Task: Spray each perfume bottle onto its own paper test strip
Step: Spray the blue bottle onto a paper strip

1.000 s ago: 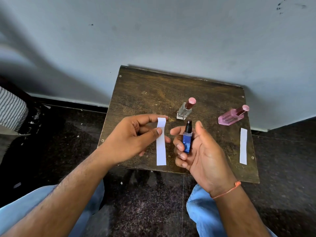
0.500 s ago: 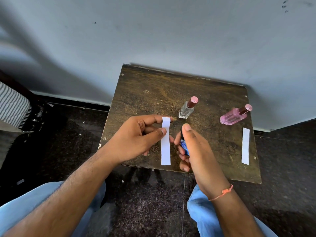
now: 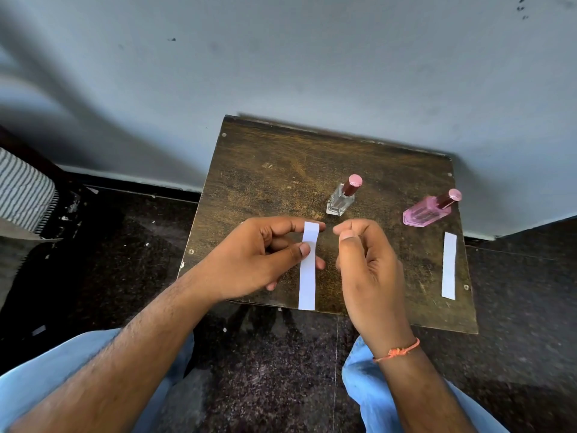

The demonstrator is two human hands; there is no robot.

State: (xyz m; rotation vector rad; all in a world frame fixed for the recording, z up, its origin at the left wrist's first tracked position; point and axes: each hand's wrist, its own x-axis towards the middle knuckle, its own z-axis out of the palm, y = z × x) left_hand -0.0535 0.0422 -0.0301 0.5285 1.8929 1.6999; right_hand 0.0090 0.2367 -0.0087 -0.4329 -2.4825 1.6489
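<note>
Nearest the camera, the person's two forearms reached forward over blue-trousered knees, an orange thread bracelet (image 3: 396, 351) on the right wrist. The left hand (image 3: 249, 260) pinched a white paper test strip (image 3: 307, 270) near its upper end, thumb on the front and fingers behind, so that the strip hung down below the grip over the near edge of the wooden surface (image 3: 274, 170). Just to the right of that grip, the right hand (image 3: 365, 264) was curled into a closed fist with the thumb folded on top; whatever it held was hidden by the fingers, so it could not be told what the grip enclosed. The strip looked thin, light and limp, likely to bend or flutter, so holding it near one end and leaving the long free part exposed to the spray seemed sound; once wet it would probably soften. Beyond the hands stood a small clear bottle (image 3: 342, 198) with a pink-topped cap, upright and just behind the left grip. It appeared to be glass: hard, smooth, perhaps slippery and breakable, best taken round its square body. Well to the right of the grips, a pink bottle (image 3: 427, 210) with a like cap sat on the surface, its cap pointing up and to the right, and a second white strip (image 3: 449, 265) lay flat just in front of it. Farthest off rose a pale wall (image 3: 281, 73).
</note>
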